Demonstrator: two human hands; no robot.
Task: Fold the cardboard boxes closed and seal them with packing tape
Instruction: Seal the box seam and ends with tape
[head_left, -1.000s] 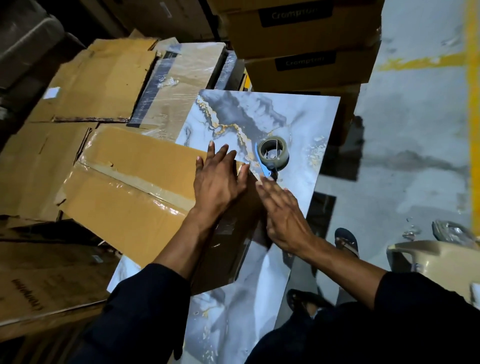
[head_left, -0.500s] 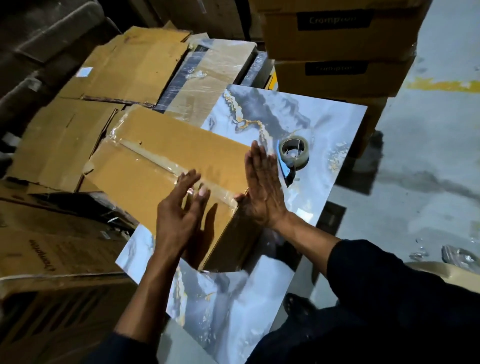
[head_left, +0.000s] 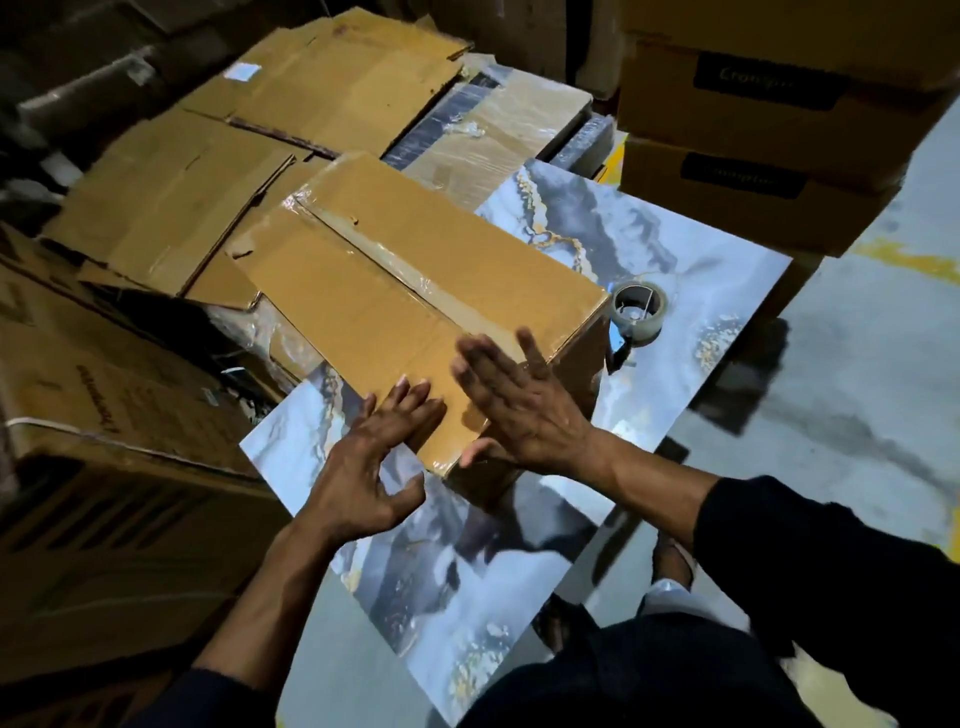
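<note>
A closed brown cardboard box (head_left: 405, 275) lies on a marbled grey slab (head_left: 691, 249), with clear packing tape running along its top seam. My left hand (head_left: 374, 462) has its fingers spread, the fingertips touching the box's near top edge. My right hand (head_left: 519, 400) lies flat with straight fingers on the near corner of the box top. A roll of clear packing tape in a blue dispenser (head_left: 636, 314) stands on the slab just right of the box, apart from both hands.
Flattened cardboard sheets (head_left: 322, 83) and taped boxes are piled at the back left. Stacked brown cartons (head_left: 753, 145) with black labels stand at the back right. A large carton (head_left: 104, 415) sits at the left. Grey concrete floor (head_left: 857, 389) with yellow marks lies at the right.
The view has come closer to the box. My right hand moved from the box's right side onto its near top corner; my left hand shifted onto the near top edge.
</note>
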